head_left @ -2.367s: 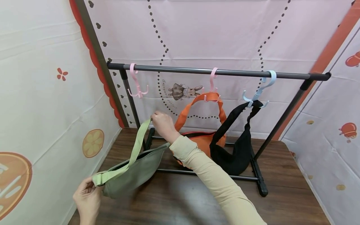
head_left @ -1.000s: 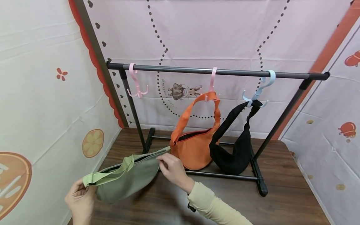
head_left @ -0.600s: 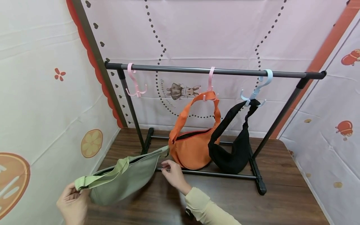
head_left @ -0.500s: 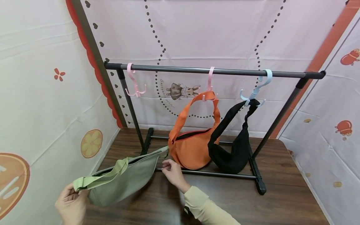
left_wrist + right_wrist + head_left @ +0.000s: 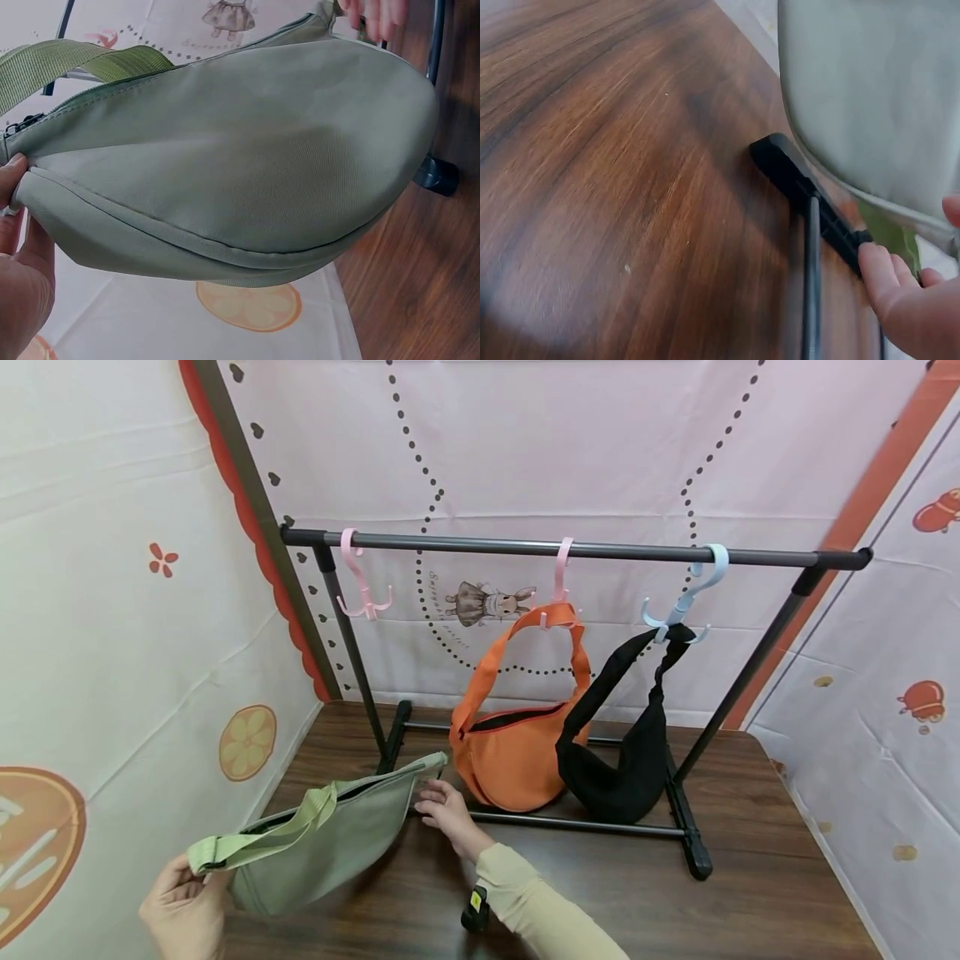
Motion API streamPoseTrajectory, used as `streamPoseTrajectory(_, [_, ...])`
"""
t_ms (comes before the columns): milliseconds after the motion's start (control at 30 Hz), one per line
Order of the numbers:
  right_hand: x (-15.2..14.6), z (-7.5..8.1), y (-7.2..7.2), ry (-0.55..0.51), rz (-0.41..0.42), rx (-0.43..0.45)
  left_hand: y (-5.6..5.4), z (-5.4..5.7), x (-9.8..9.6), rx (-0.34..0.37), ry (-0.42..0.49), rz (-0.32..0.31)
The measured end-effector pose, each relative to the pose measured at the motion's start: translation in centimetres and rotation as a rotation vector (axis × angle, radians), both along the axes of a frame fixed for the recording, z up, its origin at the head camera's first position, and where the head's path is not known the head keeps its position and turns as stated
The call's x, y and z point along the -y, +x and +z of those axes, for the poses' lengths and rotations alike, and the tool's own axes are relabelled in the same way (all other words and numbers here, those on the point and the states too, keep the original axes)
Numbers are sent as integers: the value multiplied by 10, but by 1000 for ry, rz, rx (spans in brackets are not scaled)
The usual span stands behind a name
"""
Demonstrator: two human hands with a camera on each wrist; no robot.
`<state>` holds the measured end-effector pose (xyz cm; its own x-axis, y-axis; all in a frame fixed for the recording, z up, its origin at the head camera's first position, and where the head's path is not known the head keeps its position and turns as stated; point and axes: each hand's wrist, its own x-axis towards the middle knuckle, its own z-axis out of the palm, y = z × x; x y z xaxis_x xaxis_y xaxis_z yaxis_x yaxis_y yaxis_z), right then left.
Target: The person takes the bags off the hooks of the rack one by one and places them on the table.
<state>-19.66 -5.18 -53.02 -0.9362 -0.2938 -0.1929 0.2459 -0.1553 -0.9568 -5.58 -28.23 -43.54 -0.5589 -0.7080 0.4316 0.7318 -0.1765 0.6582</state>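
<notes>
A sage-green shoulder bag point(image 5: 330, 843) with a lighter green strap point(image 5: 258, 843) is held above the table at the left; its zipped top is partly open. My left hand point(image 5: 183, 902) pinches the bag's left end, where the strap joins, thumb in front in the left wrist view. My right hand point(image 5: 450, 818) is at the bag's other end. In the right wrist view its fingers point(image 5: 881, 281) reach out near the bag's lower edge, thumb apart from them. An orange bag point(image 5: 513, 760) and a black bag point(image 5: 626, 777) hang to the right.
A black metal rack point(image 5: 480, 545) stands on the wooden table point(image 5: 750, 843). From its bar hang a pink hook point(image 5: 365, 585) with nothing on it, another pink hook point(image 5: 562, 568) bearing the orange bag, and a blue hook point(image 5: 701, 589) bearing the black bag. Printed cloth surrounds the table.
My right hand has let go of the raised strap, come down and moved to the bag's right end. The strap has sagged onto the bag; my left hand has drifted left and down with it.
</notes>
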Motion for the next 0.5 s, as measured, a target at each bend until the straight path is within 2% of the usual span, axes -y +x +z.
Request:
streamPoseTrajectory(133, [5,-5,-3,-66,16,69,1,1,0,1,7,-6])
streamPoseTrajectory(333, [9,-8,-3,-93,5,79,3,0,3,30,32,12])
streamPoseTrajectory(400, [9,-10,-2,-83,-17,76,3,-1,4,-2,51,-14])
streamPoseTrajectory(500, [8,-6,1,-70,-45,75,2,-2,5,-27,61,-17])
